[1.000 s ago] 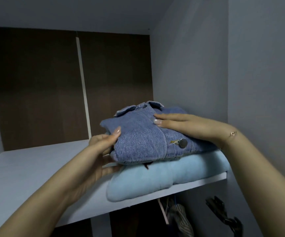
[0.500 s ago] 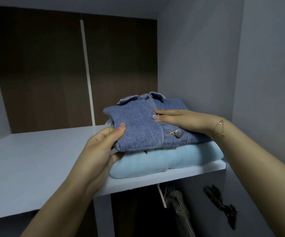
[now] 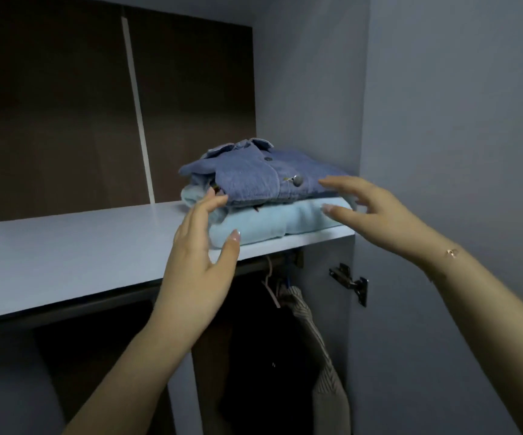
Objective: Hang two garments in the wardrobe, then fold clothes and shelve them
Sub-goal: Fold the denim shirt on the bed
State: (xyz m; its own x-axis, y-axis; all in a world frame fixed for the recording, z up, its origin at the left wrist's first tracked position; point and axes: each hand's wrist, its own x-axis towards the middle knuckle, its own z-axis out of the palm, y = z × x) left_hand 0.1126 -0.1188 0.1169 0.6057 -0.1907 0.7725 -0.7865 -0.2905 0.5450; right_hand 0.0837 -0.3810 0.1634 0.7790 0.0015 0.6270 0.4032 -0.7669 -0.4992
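Two folded clothes sit in a pile on the wardrobe shelf [image 3: 65, 255].

The blue denim shirt [image 3: 250, 180] lies on top of the light blue top [image 3: 272, 221], at the right end of the shelf, close to the side wall. The left hand [image 3: 200, 262] has its fingers straight and spread, with the fingertips at the left edge of the pile; I cannot tell if they touch it. The right hand [image 3: 376, 211] is also spread wide, just in front of the pile, and holds nothing. Under the shelf, a striped garment [image 3: 320, 350] hangs on a pink hanger [image 3: 271, 288]; the rest down there is too dark to see, so I cannot tell if a second one hangs there. I think the folding and shelving of these two is done. I cannot see if more clothes wait to be folded.
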